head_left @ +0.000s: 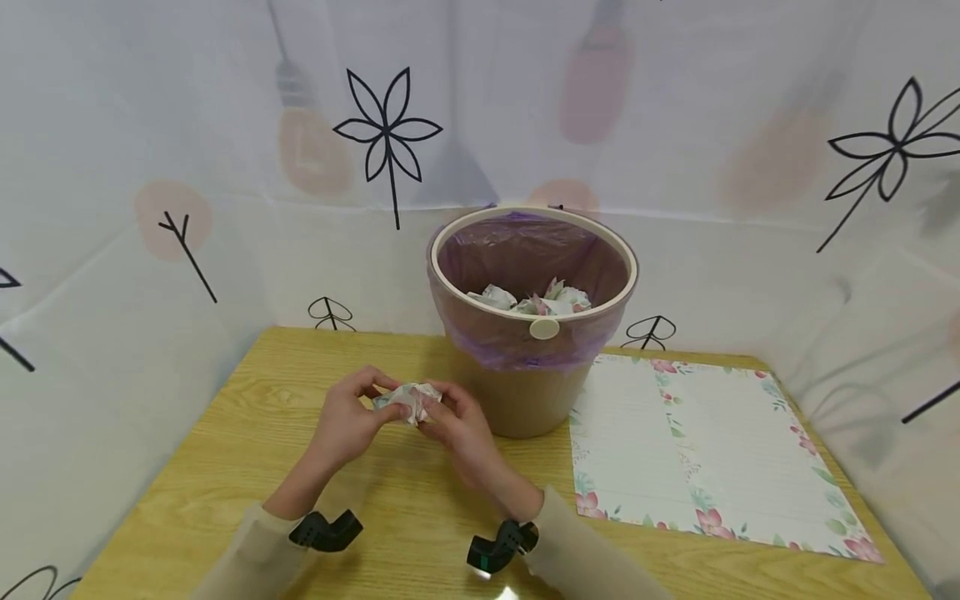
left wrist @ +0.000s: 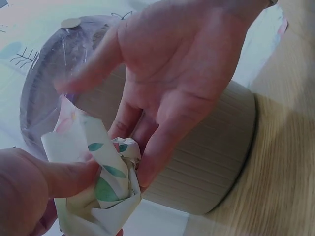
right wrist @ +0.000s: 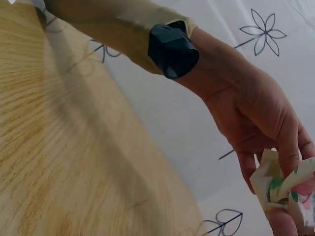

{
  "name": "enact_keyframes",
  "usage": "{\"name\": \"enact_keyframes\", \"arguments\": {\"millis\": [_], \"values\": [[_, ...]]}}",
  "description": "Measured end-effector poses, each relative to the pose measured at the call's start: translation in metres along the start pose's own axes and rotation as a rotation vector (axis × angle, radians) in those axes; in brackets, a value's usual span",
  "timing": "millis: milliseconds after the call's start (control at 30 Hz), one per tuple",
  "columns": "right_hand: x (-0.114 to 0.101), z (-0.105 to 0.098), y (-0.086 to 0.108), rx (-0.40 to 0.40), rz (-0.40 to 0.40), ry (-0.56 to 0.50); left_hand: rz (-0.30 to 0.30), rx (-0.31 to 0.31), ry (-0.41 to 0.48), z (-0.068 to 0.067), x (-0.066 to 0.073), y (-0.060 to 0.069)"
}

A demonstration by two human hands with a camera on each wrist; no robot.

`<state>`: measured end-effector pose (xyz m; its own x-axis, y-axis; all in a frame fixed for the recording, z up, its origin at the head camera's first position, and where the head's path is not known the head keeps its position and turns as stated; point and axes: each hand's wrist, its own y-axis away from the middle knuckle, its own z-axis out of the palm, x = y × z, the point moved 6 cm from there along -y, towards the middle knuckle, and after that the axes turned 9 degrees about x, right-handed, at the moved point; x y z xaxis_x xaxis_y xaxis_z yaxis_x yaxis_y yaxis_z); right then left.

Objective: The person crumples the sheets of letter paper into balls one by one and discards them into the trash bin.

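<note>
A crumpled sheet of floral paper (head_left: pixel 408 402) is held between both hands over the table, in front of the bin. My left hand (head_left: pixel 348 417) pinches its left side, thumb on the near face. My right hand (head_left: pixel 461 425) grips the other side with thumb and fingers. Green leaves and folded edges show on the paper (left wrist: pixel 101 172) in the left wrist view, where the right palm (left wrist: pixel 182 59) faces the camera. The right wrist view shows the paper (right wrist: pixel 290 191) at its lower right edge, under the left hand (right wrist: pixel 266 108). Some fingertips are hidden behind it.
A beige bin (head_left: pixel 517 400) with a purple liner stands just behind the right hand, holding several crumpled papers (head_left: pixel 562 300). Flat floral sheets (head_left: pixel 720 450) lie on the wooden table (head_left: pixel 247 433) at right. A patterned white cloth (head_left: pixel 225 100) hangs behind.
</note>
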<state>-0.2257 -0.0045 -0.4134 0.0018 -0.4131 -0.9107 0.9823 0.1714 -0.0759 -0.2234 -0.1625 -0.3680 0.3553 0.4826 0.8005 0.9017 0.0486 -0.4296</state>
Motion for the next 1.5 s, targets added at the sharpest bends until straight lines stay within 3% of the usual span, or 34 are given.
{"name": "enact_keyframes", "arguments": {"millis": [67,167,300,533,667,833,933,1033,1267,1367,1500], "values": [[-0.002,0.002,0.001,-0.047,-0.015,-0.001,0.018,0.023,0.019,-0.001,0.002,-0.002],[-0.005,0.003,-0.001,-0.050,-0.035,0.004,0.073,0.044,0.052,0.001,0.007,-0.003],[-0.010,0.000,-0.003,0.027,-0.071,0.074,0.142,0.072,0.069,0.003,0.012,-0.002],[-0.020,-0.006,-0.004,0.164,-0.124,0.144,0.190,0.127,0.111,0.005,0.019,0.002],[-0.023,-0.011,-0.006,0.255,-0.092,0.087,0.314,0.113,0.091,0.007,0.028,0.003],[-0.024,-0.013,-0.007,0.280,-0.054,0.022,0.491,0.011,0.087,0.007,0.035,0.006],[-0.022,-0.014,-0.009,0.270,-0.023,-0.011,0.582,-0.051,0.040,0.007,0.036,0.009],[-0.020,-0.015,-0.010,0.265,0.010,-0.046,0.681,-0.062,-0.063,0.009,0.039,0.013],[-0.017,-0.014,-0.010,0.271,0.047,-0.107,0.889,0.057,-0.344,0.017,0.052,0.019],[-0.016,-0.014,-0.009,0.280,0.058,-0.116,0.945,0.075,-0.382,0.019,0.052,0.021],[-0.016,-0.014,-0.007,0.283,0.074,-0.127,1.010,0.105,-0.355,0.021,0.051,0.024]]}}
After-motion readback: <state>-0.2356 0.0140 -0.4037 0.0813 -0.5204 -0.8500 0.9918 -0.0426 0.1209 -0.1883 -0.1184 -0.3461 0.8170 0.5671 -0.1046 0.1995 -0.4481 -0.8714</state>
